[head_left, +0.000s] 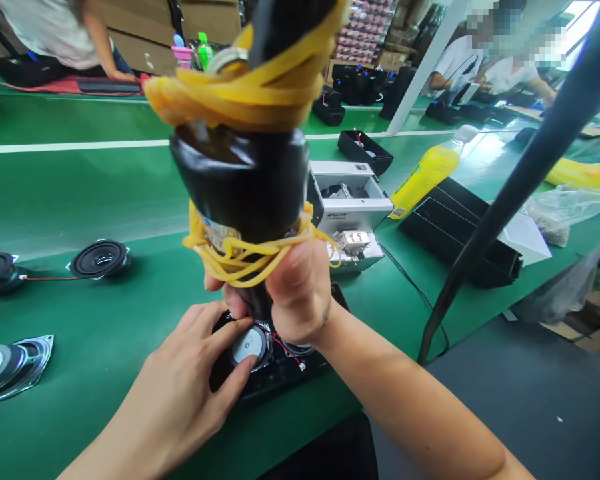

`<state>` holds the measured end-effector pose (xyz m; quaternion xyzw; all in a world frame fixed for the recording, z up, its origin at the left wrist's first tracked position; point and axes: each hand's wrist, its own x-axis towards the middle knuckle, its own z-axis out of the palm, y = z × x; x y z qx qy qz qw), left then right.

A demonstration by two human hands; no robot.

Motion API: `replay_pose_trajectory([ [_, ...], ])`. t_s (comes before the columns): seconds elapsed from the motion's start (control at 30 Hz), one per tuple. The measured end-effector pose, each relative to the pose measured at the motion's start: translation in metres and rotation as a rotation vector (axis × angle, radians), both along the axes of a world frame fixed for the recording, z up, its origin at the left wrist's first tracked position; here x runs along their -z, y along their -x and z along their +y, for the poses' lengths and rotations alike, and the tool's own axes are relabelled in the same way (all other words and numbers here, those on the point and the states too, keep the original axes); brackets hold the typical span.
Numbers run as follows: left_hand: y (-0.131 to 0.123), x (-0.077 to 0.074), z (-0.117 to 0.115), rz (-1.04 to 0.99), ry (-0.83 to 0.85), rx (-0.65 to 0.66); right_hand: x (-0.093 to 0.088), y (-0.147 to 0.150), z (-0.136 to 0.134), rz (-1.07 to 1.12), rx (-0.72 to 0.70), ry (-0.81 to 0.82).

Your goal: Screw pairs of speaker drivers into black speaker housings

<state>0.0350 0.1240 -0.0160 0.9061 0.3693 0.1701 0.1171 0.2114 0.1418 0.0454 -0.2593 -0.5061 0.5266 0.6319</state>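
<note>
My right hand grips a black electric screwdriver wound with yellow rubber bands. The tool points down toward a black panel on the green bench. Under it, my left hand has thumb and fingers around a small round speaker with a silver back, steadying it on the panel. A second speaker sits beside it, mostly hidden behind my right hand. A red and black wire with a white connector lies across the panel. The screwdriver's tip and any screw are hidden by my fingers.
Loose speakers lie at left. Behind my right hand stands a grey screw feeder; right of it are a yellow bottle and black housings. A thick dark cable crosses the right side. Several people work across the bench.
</note>
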Motion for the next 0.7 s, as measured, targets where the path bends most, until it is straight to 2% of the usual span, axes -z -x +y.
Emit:
replay_pose_trajectory([
  [0.07, -0.0002, 0.0006, 0.0001, 0.002, -0.005, -0.006, 0.0007, 0.0014, -0.0018, 0.001, 0.012, -0.073],
  [0.13, -0.0004, 0.0014, 0.0002, 0.006, -0.008, -0.008, 0.0016, 0.0018, -0.0027, 0.005, 0.036, -0.065],
  [0.23, -0.0005, 0.0019, 0.0003, 0.012, -0.014, -0.007, 0.0025, 0.0009, -0.0018, -0.013, 0.017, -0.069],
  [0.37, 0.0000, 0.0016, -0.0006, 0.013, -0.025, -0.007, 0.0036, -0.0021, 0.0021, -0.021, -0.023, -0.160],
  [0.53, 0.0011, 0.0027, -0.0019, 0.020, -0.036, -0.016, 0.0018, -0.0039, 0.0018, -0.045, -0.048, -0.090],
  [0.7, 0.0010, 0.0016, -0.0022, 0.024, -0.014, -0.018, -0.0017, -0.0010, -0.0031, -0.040, -0.006, -0.001],
])
